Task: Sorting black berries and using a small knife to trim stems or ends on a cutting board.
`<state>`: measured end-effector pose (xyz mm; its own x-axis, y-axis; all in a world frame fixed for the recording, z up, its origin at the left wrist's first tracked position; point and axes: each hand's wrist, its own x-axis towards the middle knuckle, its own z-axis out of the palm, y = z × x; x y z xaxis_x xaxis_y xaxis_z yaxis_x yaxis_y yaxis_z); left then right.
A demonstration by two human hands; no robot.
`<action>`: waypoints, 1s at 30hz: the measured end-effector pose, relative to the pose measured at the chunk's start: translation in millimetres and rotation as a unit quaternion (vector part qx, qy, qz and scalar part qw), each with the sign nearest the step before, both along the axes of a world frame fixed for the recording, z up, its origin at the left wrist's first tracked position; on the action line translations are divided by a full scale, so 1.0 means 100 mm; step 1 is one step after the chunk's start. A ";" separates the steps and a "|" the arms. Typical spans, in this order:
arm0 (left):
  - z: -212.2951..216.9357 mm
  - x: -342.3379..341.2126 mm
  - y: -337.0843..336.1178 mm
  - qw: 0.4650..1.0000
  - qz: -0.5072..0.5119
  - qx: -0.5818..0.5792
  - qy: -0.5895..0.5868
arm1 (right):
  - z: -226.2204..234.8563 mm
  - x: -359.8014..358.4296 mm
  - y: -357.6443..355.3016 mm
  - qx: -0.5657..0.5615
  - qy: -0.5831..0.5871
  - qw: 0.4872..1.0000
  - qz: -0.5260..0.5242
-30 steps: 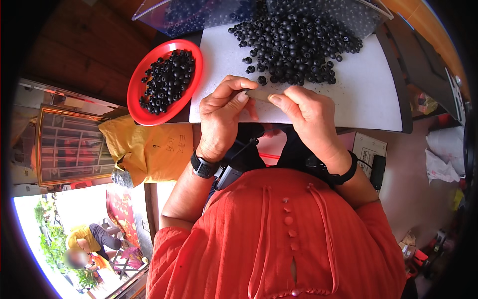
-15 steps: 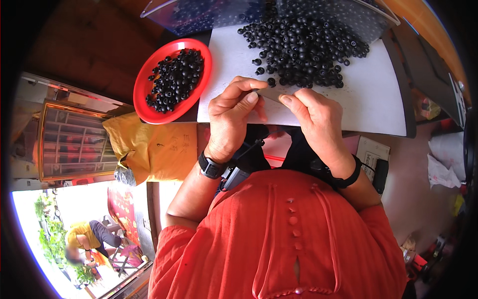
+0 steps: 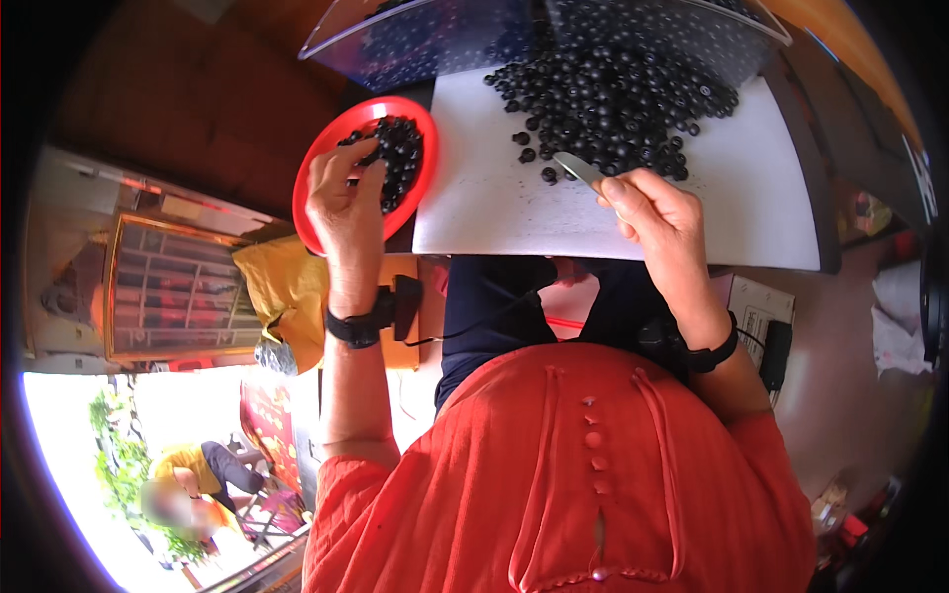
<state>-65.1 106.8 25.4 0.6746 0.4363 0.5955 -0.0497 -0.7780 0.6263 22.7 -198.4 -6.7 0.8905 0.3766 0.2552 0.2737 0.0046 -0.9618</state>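
Note:
In my right hand (image 3: 660,210) is a small knife (image 3: 577,168), its handle wrapped by my closed fingers and its pale blade pointing up and left. The blade tip lies beside the near edge of a heap of small round black plastic-looking parts (image 3: 613,104), some with holes. My left hand (image 3: 346,188) is over the red plate (image 3: 432,148) at the left, thumb and fingers apart. Its fingertips are among more black parts (image 3: 398,158) there; I make out nothing held between them. Part of the plate is hidden under this hand.
The heap spills onto a white board (image 3: 474,208) from a clear plastic bin (image 3: 435,44) at the far side. A yellow bag (image 3: 282,287) hangs at the left. Beyond the doorway sits another person (image 3: 198,474). A white box (image 3: 756,306) stands low at right.
My left hand has left the knife's side and moved left to the red plate. My right hand has shifted slightly right, still with the knife, whose blade now shows clearly.

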 end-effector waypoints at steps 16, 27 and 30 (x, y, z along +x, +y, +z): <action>-0.33 0.59 -1.13 0.962 -0.130 0.209 0.115 | -0.14 0.01 0.09 0.050 -0.051 0.996 -0.044; -0.24 0.20 -0.80 0.983 -0.146 0.042 0.106 | -0.08 0.00 0.07 0.009 -0.080 0.996 -0.044; -0.25 0.14 -0.81 0.986 -0.130 0.054 0.091 | -0.10 0.00 0.08 0.007 -0.091 0.995 -0.045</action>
